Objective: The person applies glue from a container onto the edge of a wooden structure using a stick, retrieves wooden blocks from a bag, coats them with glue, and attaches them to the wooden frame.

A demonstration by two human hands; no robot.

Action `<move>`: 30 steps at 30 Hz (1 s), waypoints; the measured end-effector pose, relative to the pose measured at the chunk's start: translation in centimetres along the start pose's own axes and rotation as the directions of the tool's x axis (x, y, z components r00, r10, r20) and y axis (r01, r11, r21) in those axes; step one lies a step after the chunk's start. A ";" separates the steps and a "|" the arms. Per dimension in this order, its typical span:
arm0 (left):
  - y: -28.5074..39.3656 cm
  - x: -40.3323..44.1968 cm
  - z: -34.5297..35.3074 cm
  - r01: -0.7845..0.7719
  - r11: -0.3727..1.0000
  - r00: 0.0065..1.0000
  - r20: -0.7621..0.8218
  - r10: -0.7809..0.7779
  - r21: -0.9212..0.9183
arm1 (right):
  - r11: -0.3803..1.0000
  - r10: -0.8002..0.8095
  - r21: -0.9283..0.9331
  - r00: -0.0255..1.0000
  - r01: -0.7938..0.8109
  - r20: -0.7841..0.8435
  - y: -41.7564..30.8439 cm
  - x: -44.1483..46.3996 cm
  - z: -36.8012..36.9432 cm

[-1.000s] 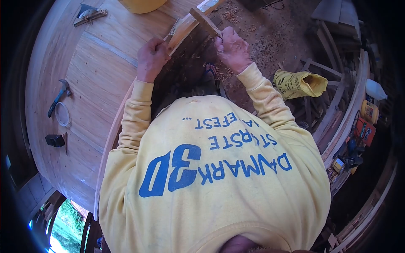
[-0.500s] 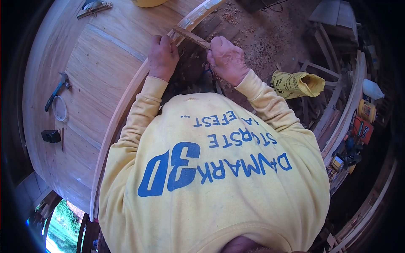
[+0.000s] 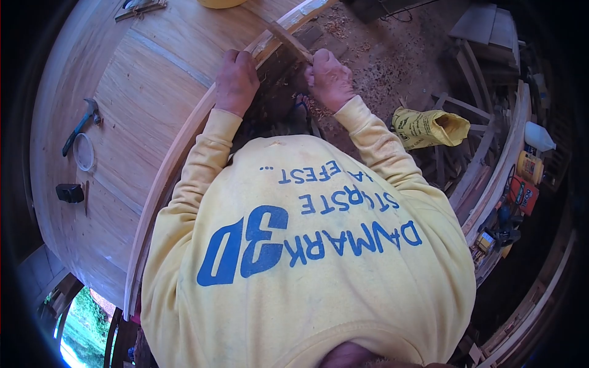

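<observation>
My right hand is closed round the near end of a flat wooden stick. The stick's far end lies across the curved wooden rim of a large, light wooden deck. On that same rim, a little nearer my body, rests my left hand. Its fingers are curled over the edge, and their undersides are hidden. Pale patches show along the top of the rim beyond both hands.
A hammer, a clear ring-shaped lid and a small black block lie on the deck. To the right stand an open yellow bag and a cluttered shelf. Wood shavings litter the floor.
The stick and my right hand have shifted forward along the rim, away from my left hand. My left hand stays at nearly the same spot.
</observation>
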State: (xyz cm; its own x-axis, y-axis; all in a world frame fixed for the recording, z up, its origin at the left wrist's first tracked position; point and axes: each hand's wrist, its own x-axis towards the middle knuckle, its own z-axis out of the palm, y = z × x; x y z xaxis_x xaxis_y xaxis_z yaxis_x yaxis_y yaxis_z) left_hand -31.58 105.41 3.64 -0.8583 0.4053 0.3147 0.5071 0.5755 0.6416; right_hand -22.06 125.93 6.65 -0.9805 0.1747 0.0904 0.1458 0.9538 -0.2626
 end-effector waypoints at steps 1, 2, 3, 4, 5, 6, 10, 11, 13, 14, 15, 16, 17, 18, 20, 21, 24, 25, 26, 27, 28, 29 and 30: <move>0.1 0.0 0.0 0.008 1.000 1.000 0.009 -0.008 0.014 | 0.999 0.031 -0.014 1.000 -0.031 -0.002 0.5 0.4 -0.6; 0.1 0.1 -0.1 -0.003 1.000 1.000 0.005 0.003 0.017 | 0.998 0.061 -0.030 0.998 -0.062 -0.007 0.9 0.8 -1.3; 0.1 0.0 -0.1 -0.013 1.000 1.000 0.005 0.013 0.016 | 0.997 0.069 -0.036 0.997 -0.069 -0.021 0.9 1.0 -1.9; 0.2 -0.1 0.0 -0.022 1.000 1.000 0.005 0.022 0.013 | 0.998 0.048 -0.030 0.999 -0.049 -0.024 0.6 1.0 -2.4; 0.1 -0.1 0.1 -0.037 0.999 0.999 0.002 0.037 0.006 | 0.999 0.024 -0.023 0.999 -0.025 -0.026 0.0 0.9 -2.8; -0.1 -0.1 0.2 -0.050 0.999 0.999 -0.002 0.050 0.001 | 1.000 -0.002 -0.016 1.000 0.001 -0.028 -0.7 0.7 -3.0; 0.0 -0.2 0.0 -0.044 0.999 0.999 0.016 0.044 0.019 | 0.995 -0.101 0.024 0.995 0.101 -0.007 -2.4 -0.5 -1.7; 0.1 -0.2 0.1 -0.045 0.999 0.999 0.018 0.044 0.029 | 0.996 -0.087 0.009 0.996 0.087 -0.013 -2.0 -0.4 -1.2; 0.2 -0.3 0.2 -0.043 0.998 0.999 0.021 0.042 0.052 | 0.998 -0.012 -0.057 1.000 0.010 -0.023 -0.9 0.7 -1.0; 0.2 -0.4 0.2 -0.053 0.996 0.999 0.014 0.052 0.068 | 0.998 0.008 -0.068 1.000 -0.010 -0.027 0.0 1.4 -1.2; 0.2 -0.5 0.2 -0.066 0.994 0.998 0.007 0.065 0.084 | 0.996 0.029 -0.080 0.999 -0.031 -0.035 0.9 2.1 -1.7; 0.3 -0.4 0.2 -0.080 0.992 0.997 -0.001 0.081 0.099 | 0.994 0.050 -0.093 0.998 -0.053 -0.044 1.6 2.5 -2.1; 0.3 -0.4 0.3 -0.103 0.987 0.995 0.003 0.103 0.126 | 0.995 0.074 -0.058 0.996 -0.077 -0.052 2.0 2.6 -2.4; 0.5 -0.4 0.2 -0.123 0.981 0.992 0.007 0.123 0.153 | 0.995 0.096 -0.024 0.993 -0.098 -0.062 1.9 2.5 -2.6; 0.7 -0.5 0.2 -0.150 0.967 0.989 0.024 0.148 0.204 | 0.989 0.144 0.046 0.987 -0.141 -0.077 1.4 2.1 -2.8; 0.8 -0.5 0.1 -0.158 0.960 0.987 0.034 0.154 0.230 | 0.982 0.164 0.108 0.983 -0.155 -0.080 1.2 1.8 -2.6; 1.0 -0.3 0.0 -0.176 0.946 0.984 0.059 0.166 0.272 | 0.947 0.208 0.267 0.974 -0.178 -0.088 1.1 0.6 -1.0; 1.1 -0.1 -0.1 -0.182 0.942 0.983 0.068 0.170 0.281 | 0.938 0.215 0.298 0.972 -0.178 -0.099 1.1 0.4 -0.6; 0.9 -0.1 0.0 -0.169 0.946 0.985 0.066 0.157 0.276 | 0.928 0.225 0.327 0.968 -0.178 -0.111 1.3 0.2 -0.3; 0.9 0.0 0.1 -0.157 0.950 0.987 0.065 0.145 0.269 | 0.921 0.236 0.344 0.965 -0.184 -0.116 1.3 0.1 -0.4; 0.8 0.1 0.2 -0.143 0.954 0.989 0.062 0.131 0.263 | 0.914 0.246 0.360 0.962 -0.189 -0.120 1.2 0.0 -0.5; 0.8 0.1 0.0 -0.109 0.978 0.994 0.032 0.105 0.176 | 0.906 0.256 0.377 0.959 -0.192 -0.125 1.1 0.0 -0.7; 1.0 0.2 -0.5 -0.078 0.993 0.997 0.006 0.077 0.086 | 0.907 0.253 0.379 0.958 -0.185 -0.138 1.1 0.0 -0.8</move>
State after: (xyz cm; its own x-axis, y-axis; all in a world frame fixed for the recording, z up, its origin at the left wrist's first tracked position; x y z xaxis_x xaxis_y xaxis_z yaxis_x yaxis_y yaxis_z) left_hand -31.27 105.77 4.70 -0.8160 0.4531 0.3590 0.5770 0.6011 0.5529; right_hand -21.78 127.14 7.10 -0.8838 0.4423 0.1527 0.2632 0.7398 -0.6192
